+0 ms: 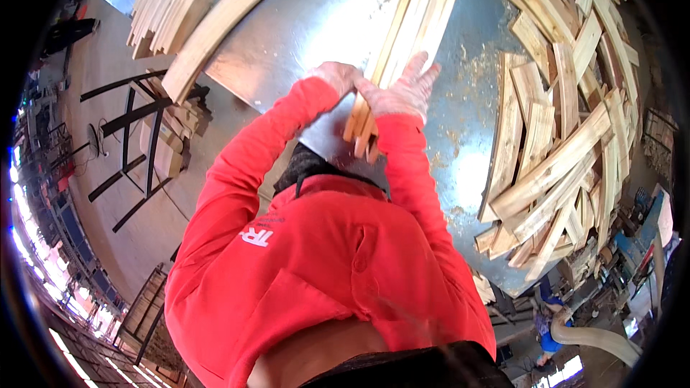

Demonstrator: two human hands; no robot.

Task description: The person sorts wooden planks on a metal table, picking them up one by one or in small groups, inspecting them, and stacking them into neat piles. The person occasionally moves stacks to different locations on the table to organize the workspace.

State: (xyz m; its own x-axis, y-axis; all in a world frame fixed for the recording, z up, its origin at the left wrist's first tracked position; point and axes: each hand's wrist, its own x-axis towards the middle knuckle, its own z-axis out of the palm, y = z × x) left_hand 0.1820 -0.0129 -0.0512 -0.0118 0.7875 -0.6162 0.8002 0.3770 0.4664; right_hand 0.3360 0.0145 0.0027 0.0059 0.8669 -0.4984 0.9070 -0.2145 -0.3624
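A bundle of long, narrow wooden strips (424, 11) runs from the far edge of the metal tabletop towards my body, its near ends poking out past my hands. On its left side my left hand (336, 77) is closed, the fingers curled against the strips and partly hidden. My right hand (405, 92) lies over the bundle from the right. Its fingers are stretched and spread, and its thumb reaches across the strips towards my left hand. Both hands seem to wear thin pale gloves.
A messy heap of wooden pieces (553, 129) covers the table's right side. At the far left lie stacked boards (176, 0) and one long curved board (230, 25). Sawdust dots the metal tabletop (460, 100). A black metal frame (147, 136) stands on the floor at left.
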